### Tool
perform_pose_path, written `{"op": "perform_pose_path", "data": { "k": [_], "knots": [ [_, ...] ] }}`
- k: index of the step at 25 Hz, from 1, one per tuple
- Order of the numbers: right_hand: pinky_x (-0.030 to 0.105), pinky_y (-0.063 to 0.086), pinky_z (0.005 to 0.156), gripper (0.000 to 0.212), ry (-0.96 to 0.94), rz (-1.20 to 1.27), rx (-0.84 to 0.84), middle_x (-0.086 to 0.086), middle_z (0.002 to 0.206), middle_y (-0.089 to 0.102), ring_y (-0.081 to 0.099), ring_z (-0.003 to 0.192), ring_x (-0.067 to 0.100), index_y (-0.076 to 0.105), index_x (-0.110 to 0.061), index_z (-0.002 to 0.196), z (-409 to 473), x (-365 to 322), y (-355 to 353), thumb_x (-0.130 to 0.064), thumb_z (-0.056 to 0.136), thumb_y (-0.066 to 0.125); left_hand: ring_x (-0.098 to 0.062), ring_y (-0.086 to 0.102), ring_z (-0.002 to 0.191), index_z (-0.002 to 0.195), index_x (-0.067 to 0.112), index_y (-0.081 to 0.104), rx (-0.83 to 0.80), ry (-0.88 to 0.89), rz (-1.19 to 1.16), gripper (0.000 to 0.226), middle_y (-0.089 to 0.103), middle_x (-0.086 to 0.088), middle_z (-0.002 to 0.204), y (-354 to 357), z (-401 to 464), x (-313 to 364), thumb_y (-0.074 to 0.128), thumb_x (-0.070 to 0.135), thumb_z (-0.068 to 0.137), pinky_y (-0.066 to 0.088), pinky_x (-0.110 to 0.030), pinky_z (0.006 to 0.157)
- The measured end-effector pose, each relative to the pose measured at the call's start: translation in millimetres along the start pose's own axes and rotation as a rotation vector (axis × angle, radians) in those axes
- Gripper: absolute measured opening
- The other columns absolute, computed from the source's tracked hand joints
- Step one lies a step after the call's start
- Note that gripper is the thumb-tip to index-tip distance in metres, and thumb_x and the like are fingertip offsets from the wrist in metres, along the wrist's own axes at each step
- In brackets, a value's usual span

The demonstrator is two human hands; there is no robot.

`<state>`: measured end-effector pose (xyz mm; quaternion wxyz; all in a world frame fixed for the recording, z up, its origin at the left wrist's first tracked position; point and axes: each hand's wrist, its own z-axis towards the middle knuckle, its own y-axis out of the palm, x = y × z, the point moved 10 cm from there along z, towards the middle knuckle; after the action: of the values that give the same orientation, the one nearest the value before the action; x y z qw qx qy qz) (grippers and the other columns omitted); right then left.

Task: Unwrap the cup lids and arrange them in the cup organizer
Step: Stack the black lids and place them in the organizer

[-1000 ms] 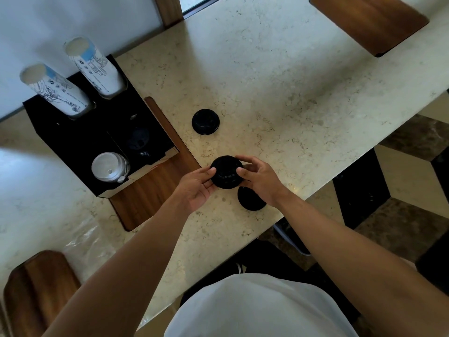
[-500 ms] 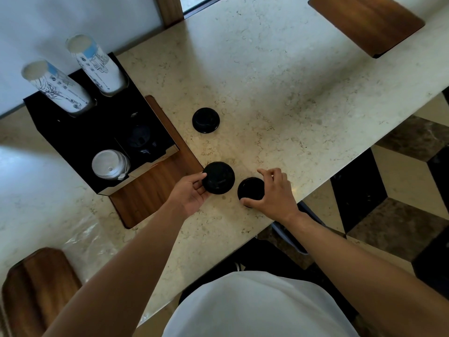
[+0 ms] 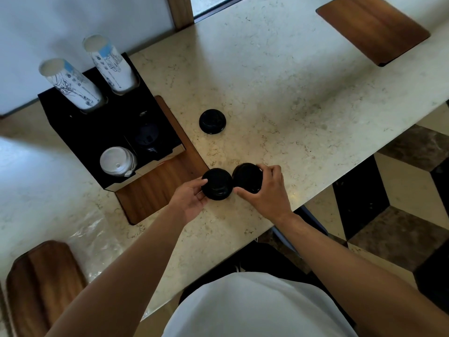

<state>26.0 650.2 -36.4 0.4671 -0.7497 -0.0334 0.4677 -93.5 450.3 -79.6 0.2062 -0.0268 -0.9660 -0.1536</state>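
My left hand [image 3: 190, 200] grips one black cup lid [image 3: 216, 183] just right of the organizer's wooden base. My right hand [image 3: 266, 190] grips a second black lid [image 3: 247, 176], and the two lids touch edge to edge above the counter's front edge. A third black lid [image 3: 212, 121] lies alone on the marble further back. The black cup organizer [image 3: 80, 132] stands at the left, with black lids stacked in its right front slot [image 3: 148, 138] and white lids [image 3: 116, 160] in its left front slot.
Two stacks of printed paper cups [image 3: 73, 85] [image 3: 110, 64] rise from the organizer's back holes. Clear plastic wrap [image 3: 90, 229] lies on the counter at the left. Wooden boards sit at the far right [image 3: 371, 27] and near left [image 3: 41, 285]. The counter edge runs just behind my wrists.
My right hand let go of the shared lid, took the second lid from the counter edge, and lifted it up beside the lid that my left hand kept holding.
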Motion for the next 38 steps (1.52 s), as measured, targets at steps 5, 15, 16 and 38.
{"op": "perform_pose_path", "data": {
  "k": [5, 15, 16, 38],
  "knots": [
    [0.007, 0.043, 0.084, 0.092, -0.011, 0.180, -0.078, -0.010, 0.118, 0.031, 0.050, 0.110, 0.010, 0.044, -0.028, 0.137, -2, -35, 20, -0.077, 0.064, 0.071, -0.035, 0.063, 0.121, 0.128, 0.001, 0.062, -0.128, -0.022, 0.034, 0.035, 0.066, -0.021, 0.129, 16, -10, -15, 0.061, 0.000, 0.093, 0.060, -0.038, 0.087],
    [0.006, 0.040, 0.081, 0.095, 0.051, 0.231, -0.165, -0.005, 0.129, 0.040, 0.050, 0.113, 0.010, 0.042, -0.020, 0.136, -5, -47, 41, -0.072, 0.064, 0.076, -0.036, 0.065, 0.119, 0.126, -0.005, 0.065, -0.235, -0.045, -0.208, 0.035, 0.067, -0.024, 0.127, 22, -16, -26, 0.058, 0.008, 0.095, 0.057, -0.045, 0.095],
    [0.005, 0.039, 0.079, 0.096, 0.051, 0.229, -0.167, -0.004, 0.129, 0.042, 0.049, 0.113, 0.009, 0.041, -0.021, 0.137, -5, -48, 41, -0.072, 0.064, 0.076, -0.034, 0.069, 0.110, 0.122, -0.006, 0.068, -0.236, -0.043, -0.214, 0.033, 0.069, -0.023, 0.123, 22, -16, -26, 0.062, 0.010, 0.093, 0.058, -0.044, 0.093],
    [0.041, 0.061, 0.089, 0.029, 0.292, 0.758, -0.245, 0.009, 0.118, 0.069, 0.068, 0.110, 0.023, 0.066, -0.007, 0.128, 35, -28, 55, -0.014, 0.101, 0.057, -0.034, 0.073, 0.102, 0.116, -0.001, 0.067, -0.066, 0.075, -0.063, 0.024, 0.075, -0.022, 0.109, 6, 0, 8, 0.067, 0.009, 0.094, 0.062, -0.040, 0.081]
  ]
}}
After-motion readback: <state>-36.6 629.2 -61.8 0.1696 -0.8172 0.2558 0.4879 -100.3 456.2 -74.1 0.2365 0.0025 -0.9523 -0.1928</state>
